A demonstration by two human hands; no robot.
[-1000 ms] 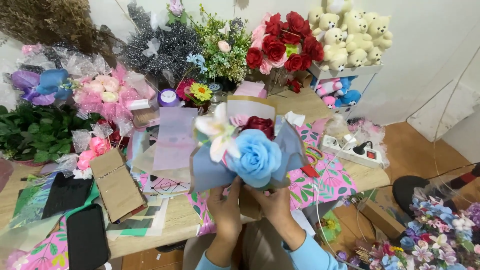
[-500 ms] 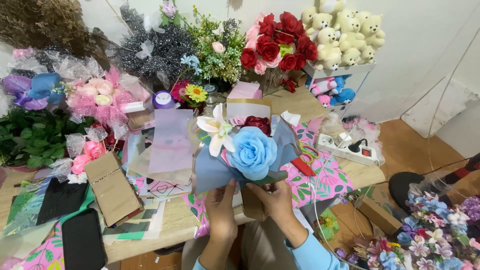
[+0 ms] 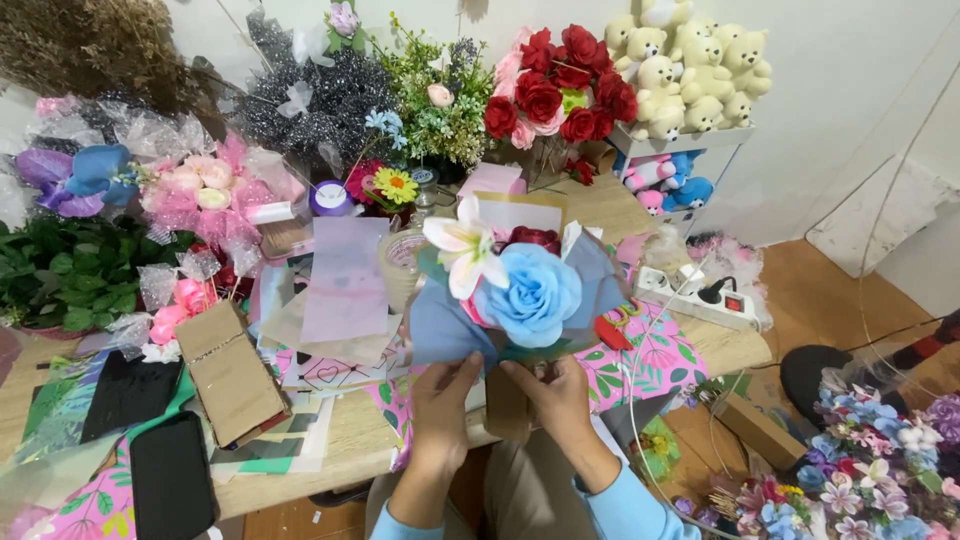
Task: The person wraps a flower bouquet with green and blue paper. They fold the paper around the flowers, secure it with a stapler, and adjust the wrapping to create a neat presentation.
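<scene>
A small bouquet (image 3: 520,290) is held upright over the table's front edge: a big light-blue rose, a white-and-pink lily, a dark red rose behind, wrapped in blue and kraft paper. My left hand (image 3: 443,400) grips the wrap's lower left side. My right hand (image 3: 556,392) pinches the base of the wrap, where the brown stem part (image 3: 507,402) hangs between both hands. Both sleeves are light blue.
The wooden table (image 3: 350,440) holds wrapping sheets, a cardboard piece (image 3: 232,372), a black phone (image 3: 172,480), a tape roll (image 3: 402,262), a purple ribbon spool (image 3: 331,199) and a power strip (image 3: 700,295). Red roses (image 3: 560,85), plush bears (image 3: 690,65) and other bouquets line the back. Flowers (image 3: 860,475) lie on the floor right.
The bouquet has stayed almost in place, tipping slightly. My hands have shifted closer together at its base, the right hand moving inward under the wrap.
</scene>
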